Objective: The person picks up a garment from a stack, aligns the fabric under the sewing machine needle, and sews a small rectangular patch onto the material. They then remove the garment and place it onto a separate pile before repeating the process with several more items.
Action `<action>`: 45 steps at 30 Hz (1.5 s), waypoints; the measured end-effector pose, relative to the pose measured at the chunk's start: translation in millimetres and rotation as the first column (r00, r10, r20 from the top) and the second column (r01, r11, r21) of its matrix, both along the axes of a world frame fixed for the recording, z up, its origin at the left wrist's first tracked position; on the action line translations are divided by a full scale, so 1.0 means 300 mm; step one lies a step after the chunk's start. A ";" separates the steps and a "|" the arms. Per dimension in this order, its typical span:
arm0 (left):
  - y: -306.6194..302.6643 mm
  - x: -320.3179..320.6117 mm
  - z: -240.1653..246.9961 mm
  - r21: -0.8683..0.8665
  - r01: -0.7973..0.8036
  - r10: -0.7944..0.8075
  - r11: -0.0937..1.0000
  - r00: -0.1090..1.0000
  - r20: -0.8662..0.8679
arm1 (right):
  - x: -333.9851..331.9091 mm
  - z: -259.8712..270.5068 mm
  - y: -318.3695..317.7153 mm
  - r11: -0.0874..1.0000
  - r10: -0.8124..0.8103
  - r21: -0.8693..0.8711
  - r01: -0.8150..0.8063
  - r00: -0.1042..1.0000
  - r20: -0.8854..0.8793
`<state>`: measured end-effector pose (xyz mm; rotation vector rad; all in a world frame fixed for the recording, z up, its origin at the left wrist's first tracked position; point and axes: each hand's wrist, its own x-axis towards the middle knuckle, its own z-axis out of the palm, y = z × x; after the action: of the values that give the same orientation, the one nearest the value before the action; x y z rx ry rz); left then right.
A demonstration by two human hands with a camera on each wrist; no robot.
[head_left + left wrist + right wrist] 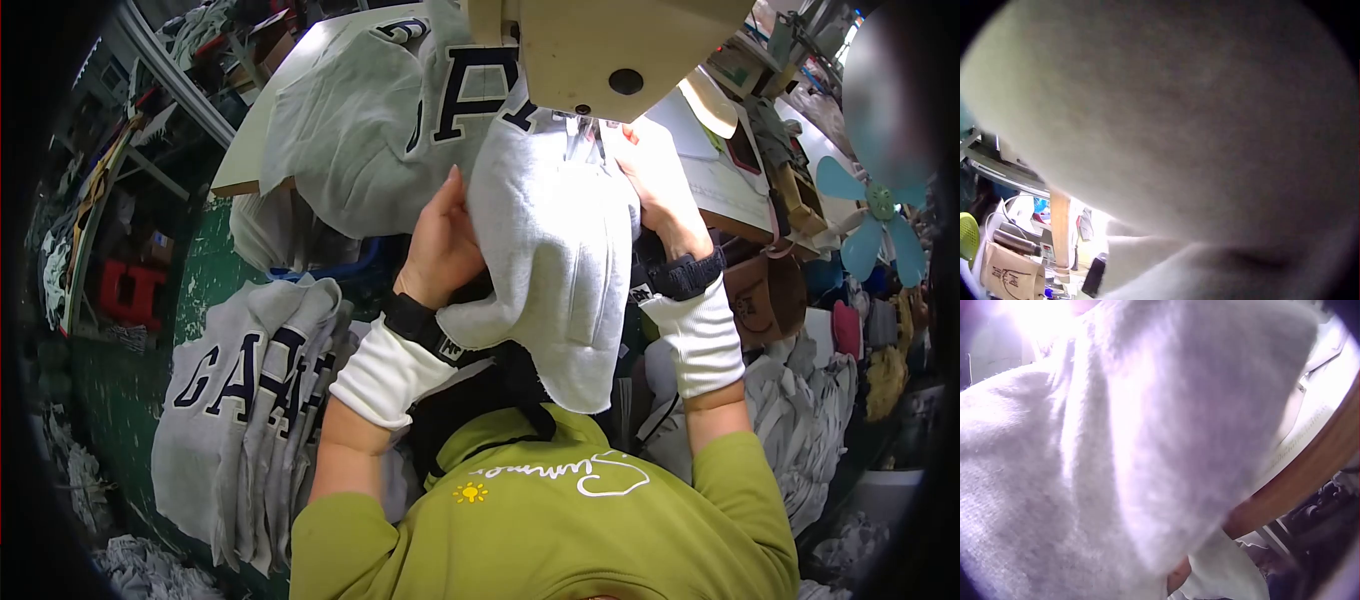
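Under the sewing machine head [610, 60], a light grey fleece sweatshirt [560, 250] lies at the lit presser foot [582, 140] and hangs over the near edge toward the person's lap. Dark letters show on its bunched part at the left. The right hand [665, 190] pinches the fabric's right edge, fingertips close beside the presser foot. At the left edge is the left hand [440, 250], thumb pointing up and its other fingers hidden behind the cloth. Fleece [1085, 475] fills most of the right wrist view. A blurred, close surface covers most of the left wrist view.
A stack of grey sweatshirts with dark letters [240, 400] hangs at lower left. Grey cloth pieces [800, 430] are heaped at right. A teal fan [880, 200] stands at far right, near a brown paper bag [765, 300]. The table's wooden edge [240, 187] shows at left.
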<state>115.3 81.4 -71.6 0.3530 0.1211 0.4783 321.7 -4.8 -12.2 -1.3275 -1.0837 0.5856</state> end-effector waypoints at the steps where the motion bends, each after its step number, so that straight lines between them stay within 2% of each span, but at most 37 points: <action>1: -0.002 -0.011 0.027 -0.017 0.094 -0.093 0.995 0.993 0.072 | -0.005 0.001 0.000 1.000 -0.004 0.000 0.004 1.000 -0.003; 2: -0.010 -0.019 0.035 -0.017 0.098 -0.097 0.995 0.993 0.069 | -0.013 0.005 0.000 1.000 0.000 0.001 0.001 1.000 -0.030; 3: -0.024 -0.026 0.043 0.558 -0.061 0.135 0.828 0.986 -0.093 | -0.021 0.009 -0.003 1.000 0.001 0.001 -0.001 0.998 -0.058; 4: -0.037 -0.030 0.056 0.939 -0.063 0.404 0.337 0.911 -0.083 | -0.026 0.012 -0.004 1.000 -0.006 0.001 0.006 0.998 -0.061; 5: -0.029 -0.013 0.083 0.325 -0.051 0.133 0.944 0.962 -0.237 | -0.030 0.014 -0.005 1.000 -0.009 -0.007 0.008 0.997 -0.078; 6: -0.009 -0.005 0.064 0.327 -0.043 0.126 0.944 0.963 -0.238 | -0.034 0.019 -0.011 1.000 -0.011 -0.013 0.010 0.995 -0.094; 8: 0.036 -0.010 0.001 0.201 -0.170 0.195 0.965 0.974 -0.112 | -0.059 0.045 -0.053 1.000 0.001 0.027 0.001 0.997 -0.071; 10: -0.004 -0.060 0.046 0.375 -0.389 0.450 0.841 0.889 -0.086 | -0.073 0.032 -0.102 0.998 0.015 0.066 -0.012 0.999 -0.048; 11: -0.017 -0.097 0.049 0.459 -0.445 0.533 0.769 0.843 -0.075 | -0.072 0.000 -0.128 0.929 -0.180 0.371 -0.016 0.854 0.488; 12: -0.030 -0.140 0.053 0.539 -0.493 0.613 0.683 0.788 -0.057 | -0.085 -0.025 -0.155 0.788 -0.468 0.584 -0.193 0.429 0.773; 13: -0.064 -0.187 0.073 0.726 -0.498 0.775 0.474 0.627 -0.077 | -0.170 -0.018 -0.229 0.933 -0.239 0.358 0.021 0.782 0.576; 14: -0.106 -0.240 0.095 0.871 -0.424 0.900 0.247 0.434 -0.044 | -0.281 -0.017 -0.325 0.996 -0.087 0.024 0.084 0.979 0.182; 16: -0.193 -0.371 0.100 0.986 -0.123 0.958 -0.111 0.251 0.139 | -0.423 -0.138 -0.460 0.959 0.279 -0.060 -0.277 0.885 0.374; 17: -0.247 -0.416 0.139 0.953 0.053 0.912 -0.298 0.312 0.268 | -0.430 -0.145 -0.493 0.820 0.569 -0.256 -0.511 0.690 0.448; 18: -0.258 -0.461 0.136 0.853 0.150 0.819 -0.499 0.403 0.408 | -0.424 -0.135 -0.526 0.598 0.794 -0.450 -0.663 0.413 0.446; 19: -0.276 -0.487 0.142 0.863 0.126 0.797 -0.489 0.466 0.384 | -0.407 -0.067 -0.526 0.747 0.652 -0.304 -0.592 0.559 0.512; 20: -0.295 -0.508 0.151 0.875 0.100 0.772 -0.473 0.525 0.357 | -0.393 0.023 -0.520 0.860 0.503 -0.170 -0.481 0.746 0.435; 21: -0.317 -0.519 0.159 0.885 0.118 0.787 -0.451 0.519 0.333 | -0.384 0.054 -0.513 0.938 0.272 0.072 -0.338 0.850 0.451; 22: -0.338 -0.520 0.169 0.871 0.154 0.747 -0.467 0.596 0.295 | -0.405 0.086 -0.491 0.954 0.122 0.168 -0.248 0.835 0.537; 23: -0.355 -0.516 0.181 0.855 0.183 0.701 -0.486 0.666 0.255 | -0.432 0.100 -0.449 0.953 0.077 0.169 -0.253 0.737 0.671; 24: -0.376 -0.500 0.196 0.826 0.204 0.673 -0.525 0.693 0.256 | -0.482 0.108 -0.402 0.967 0.131 0.047 -0.251 0.645 0.753; 26: -0.409 -0.488 0.206 0.802 0.242 0.670 -0.546 0.702 0.244 | -0.502 0.013 -0.285 0.918 0.254 -0.032 -0.395 0.526 0.812; 28: -0.403 -0.524 0.168 0.847 0.273 0.725 -0.456 0.666 0.176 | -0.465 -0.020 -0.275 0.842 0.435 -0.137 -0.522 0.507 0.744; 29: -0.410 -0.554 0.154 0.836 0.373 0.778 -0.402 0.621 0.097 | -0.461 -0.013 -0.287 0.837 0.436 -0.120 -0.534 0.519 0.735; 30: -0.416 -0.564 0.170 0.770 0.488 0.801 -0.410 0.597 0.048 | -0.461 -0.008 -0.304 0.820 0.486 -0.157 -0.550 0.524 0.700; 32: -0.444 -0.593 0.104 0.817 0.512 0.854 -0.265 0.518 -0.048 | -0.468 -0.015 -0.327 0.788 0.564 -0.160 -0.594 0.594 0.574; 33: -0.454 -0.619 0.058 0.821 0.515 0.860 -0.248 0.507 -0.059 | -0.468 -0.015 -0.338 0.779 0.579 -0.170 -0.604 0.586 0.567; 35: -0.473 -0.676 -0.015 0.649 0.747 0.914 -0.143 0.352 -0.204 | -0.462 -0.007 -0.351 0.797 0.572 -0.185 -0.575 0.622 0.535; 36: -0.483 -0.685 -0.018 0.650 0.749 0.916 -0.129 0.342 -0.212 | -0.455 -0.003 -0.351 0.789 0.583 -0.191 -0.583 0.616 0.530; 38: -0.500 -0.693 -0.019 0.570 0.802 0.954 -0.180 0.284 -0.098 | -0.440 0.009 -0.353 0.747 0.635 -0.208 -0.631 0.584 0.505; 40: -0.532 -0.674 -0.028 0.584 0.793 0.954 -0.172 0.281 -0.101 | -0.437 0.027 -0.352 0.732 0.657 -0.212 -0.648 0.588 0.471; 42: -0.565 -0.624 -0.053 0.553 0.686 0.875 -0.473 0.436 0.209 | -0.432 0.042 -0.346 0.749 0.643 -0.220 -0.625 0.605 0.470; 43: -0.591 -0.610 -0.068 0.558 0.710 0.890 -0.429 0.437 0.127 | -0.430 0.084 -0.353 0.715 0.694 -0.336 -0.613 0.564 0.448; 44: -0.594 -0.587 -0.064 0.558 0.711 0.891 -0.428 0.435 0.129 | -0.432 0.085 -0.360 0.714 0.695 -0.336 -0.614 0.562 0.449; 45: -0.591 -0.561 -0.055 0.585 0.719 0.913 -0.375 0.396 0.099 | -0.435 0.083 -0.365 0.684 0.718 -0.312 -0.660 0.532 0.448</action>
<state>-52.9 -95.8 -88.2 2.8653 1.0869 0.6689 191.1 -114.2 12.8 -1.1326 -2.1431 0.8834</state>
